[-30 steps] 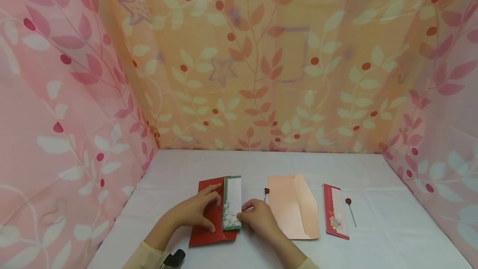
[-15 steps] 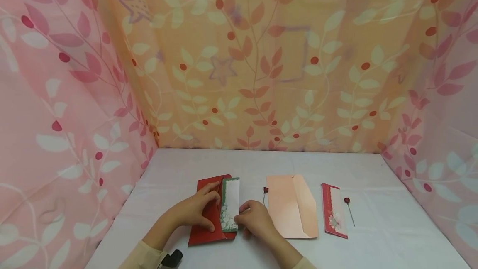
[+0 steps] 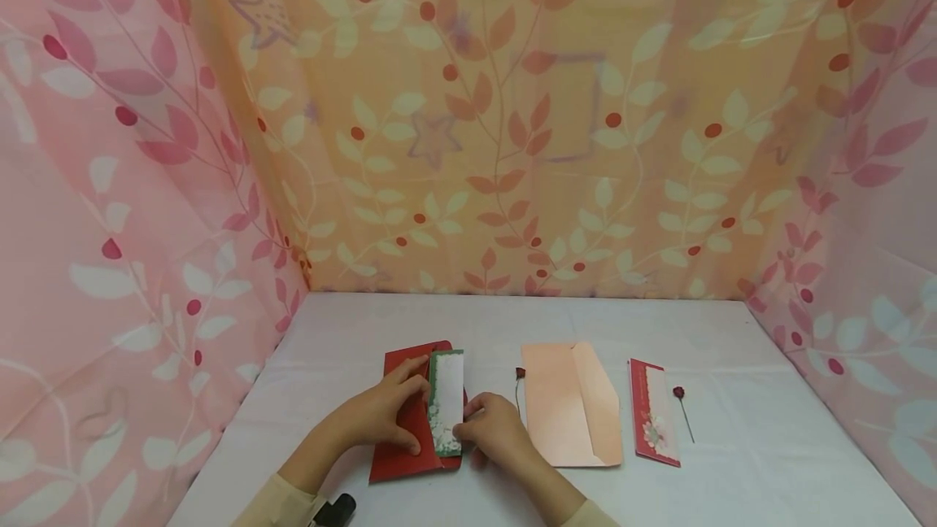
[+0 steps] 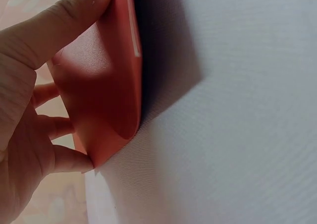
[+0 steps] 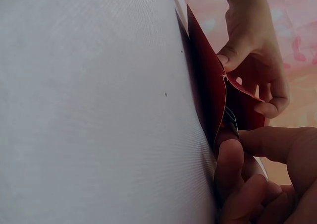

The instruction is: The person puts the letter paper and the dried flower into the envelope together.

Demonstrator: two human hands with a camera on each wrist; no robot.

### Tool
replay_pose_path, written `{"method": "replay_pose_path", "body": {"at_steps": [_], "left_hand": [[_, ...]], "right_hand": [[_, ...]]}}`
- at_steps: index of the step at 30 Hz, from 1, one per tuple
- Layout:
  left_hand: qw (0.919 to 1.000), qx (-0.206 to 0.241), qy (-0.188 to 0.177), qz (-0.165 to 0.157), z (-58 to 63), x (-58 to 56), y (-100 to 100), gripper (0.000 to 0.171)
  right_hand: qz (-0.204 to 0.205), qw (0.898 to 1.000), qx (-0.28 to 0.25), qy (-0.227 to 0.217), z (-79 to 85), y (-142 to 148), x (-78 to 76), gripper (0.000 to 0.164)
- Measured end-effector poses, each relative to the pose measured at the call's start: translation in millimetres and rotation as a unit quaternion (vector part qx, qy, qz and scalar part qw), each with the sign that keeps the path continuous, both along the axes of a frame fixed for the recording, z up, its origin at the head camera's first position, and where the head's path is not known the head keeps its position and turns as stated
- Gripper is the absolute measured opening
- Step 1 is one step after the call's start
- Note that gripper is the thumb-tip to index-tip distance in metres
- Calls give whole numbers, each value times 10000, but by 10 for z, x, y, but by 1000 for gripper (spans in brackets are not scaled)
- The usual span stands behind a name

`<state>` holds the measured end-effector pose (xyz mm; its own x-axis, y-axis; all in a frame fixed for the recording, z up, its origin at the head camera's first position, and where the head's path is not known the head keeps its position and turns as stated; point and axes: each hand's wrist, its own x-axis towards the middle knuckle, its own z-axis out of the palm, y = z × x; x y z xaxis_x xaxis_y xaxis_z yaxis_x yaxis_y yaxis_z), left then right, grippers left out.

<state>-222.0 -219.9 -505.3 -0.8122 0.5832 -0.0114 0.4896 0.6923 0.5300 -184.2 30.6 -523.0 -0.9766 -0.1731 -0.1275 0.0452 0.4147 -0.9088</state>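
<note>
A red envelope (image 3: pixel 401 463) lies at the left on the white table, its opening toward the right. My left hand (image 3: pixel 386 411) spans it, thumb near the lower part and fingertips at the upper part by the mouth. In the right wrist view, the upper side of the red envelope (image 5: pixel 208 70) is lifted apart from the lower. A white card with a green floral border (image 3: pixel 448 397) sits partly within that mouth. At its lower right edge, my right hand (image 3: pixel 498 427) pinches it between thumb and fingers. The card's left part is hidden inside the envelope.
Right of my hands lies a peach envelope (image 3: pixel 552 405), flap open, with a small red rose on a stem (image 3: pixel 520 374) beside it. Farther right are a red and cream floral card (image 3: pixel 655 421) and another stemmed rose (image 3: pixel 679 393). Patterned cloth (image 3: pixel 454 145) hangs behind.
My right hand has moved slightly left, bringing the green-bordered card a little further into the red envelope's mouth. The left hand stays nearly in place.
</note>
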Motion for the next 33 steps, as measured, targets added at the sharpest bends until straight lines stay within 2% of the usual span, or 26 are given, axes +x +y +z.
{"method": "replay_pose_path", "body": {"at_steps": [5,13,17,22,28,33], "left_hand": [[9999,-98,103,30,-4,3,1,67],[10000,-80,21,19,20,12,2,67],[9999,-82,62,-34,18,9,-3,68],[9999,-113,58,-11,20,5,-4,66],[9999,-115,-106,20,50,10,13,64],[9999,-145,-74,-3,60,11,25,64]], "right_hand": [[132,9999,59,6,-1,-18,-9,29],[556,9984,49,-76,63,46,-83,32],[565,9984,45,77,72,83,-152,43],[539,9979,-79,353,4,66,-242,59],[508,9968,-247,557,-90,9,-328,63],[548,9965,-301,561,-123,-34,-365,65]]}}
